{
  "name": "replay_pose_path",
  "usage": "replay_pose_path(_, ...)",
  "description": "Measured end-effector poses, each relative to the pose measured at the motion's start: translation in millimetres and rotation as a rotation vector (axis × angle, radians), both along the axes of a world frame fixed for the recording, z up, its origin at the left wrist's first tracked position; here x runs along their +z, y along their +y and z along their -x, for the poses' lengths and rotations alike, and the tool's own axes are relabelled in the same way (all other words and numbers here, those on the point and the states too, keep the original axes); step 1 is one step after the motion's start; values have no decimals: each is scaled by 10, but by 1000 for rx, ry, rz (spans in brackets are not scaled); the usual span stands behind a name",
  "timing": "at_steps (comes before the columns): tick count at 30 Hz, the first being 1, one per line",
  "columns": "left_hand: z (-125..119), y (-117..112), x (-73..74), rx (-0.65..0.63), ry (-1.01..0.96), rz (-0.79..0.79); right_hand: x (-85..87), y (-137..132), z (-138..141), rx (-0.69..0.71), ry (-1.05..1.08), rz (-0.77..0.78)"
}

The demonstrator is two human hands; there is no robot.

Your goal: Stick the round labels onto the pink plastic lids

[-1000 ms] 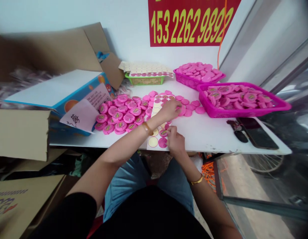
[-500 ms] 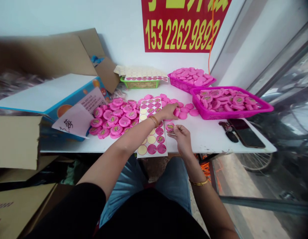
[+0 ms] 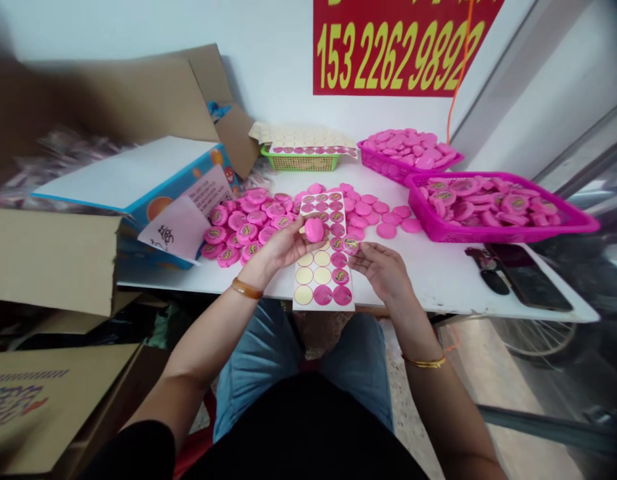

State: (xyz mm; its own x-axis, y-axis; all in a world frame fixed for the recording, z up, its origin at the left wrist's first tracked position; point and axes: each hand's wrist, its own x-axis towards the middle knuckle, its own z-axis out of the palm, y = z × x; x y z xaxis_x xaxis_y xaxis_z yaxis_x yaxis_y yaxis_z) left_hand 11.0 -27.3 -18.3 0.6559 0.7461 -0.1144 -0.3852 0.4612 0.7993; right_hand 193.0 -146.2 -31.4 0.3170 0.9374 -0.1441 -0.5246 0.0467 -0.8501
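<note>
Gripping a pink disc [image 3: 314,229] in left hand [image 3: 284,248], right hand [image 3: 386,271] pinching a sticker [image 3: 350,245] (above the sheet [image 3: 322,285])

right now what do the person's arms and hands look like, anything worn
Both hands are bare, no gloves. The left hand has a brown bangle at the wrist; the right hand a thin gold bracelet. Forearms are uncovered; a black sleeve shows on the left upper arm.

Table periphery.
Green basket [image 3: 301,162] and two pink baskets [image 3: 488,233] stand at the rear and right of the table [image 3: 438,280]; phone [image 3: 528,277] lies near the front edge; blue box [image 3: 138,173] left; red sign [image 3: 403,47] on the wall.
</note>
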Motion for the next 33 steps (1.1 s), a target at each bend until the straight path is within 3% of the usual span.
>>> replay_pose_path(7, 354, -210, -121, 12, -22, -8, 107, 21, 99, 51, -56, -59)
replay_pose_path(18, 264, -400, -157, -90, -224, 223, 162, -1, 157, -9, -477, -247)
replay_pose_path(26, 258, -438, -271, -15, -197, 118, 173, 77, 157, -91, -518, -190)
replay_pose_path(33, 224, -456, -319, 41, -233, 11, 169, 134, 226, 54, -445, -163)
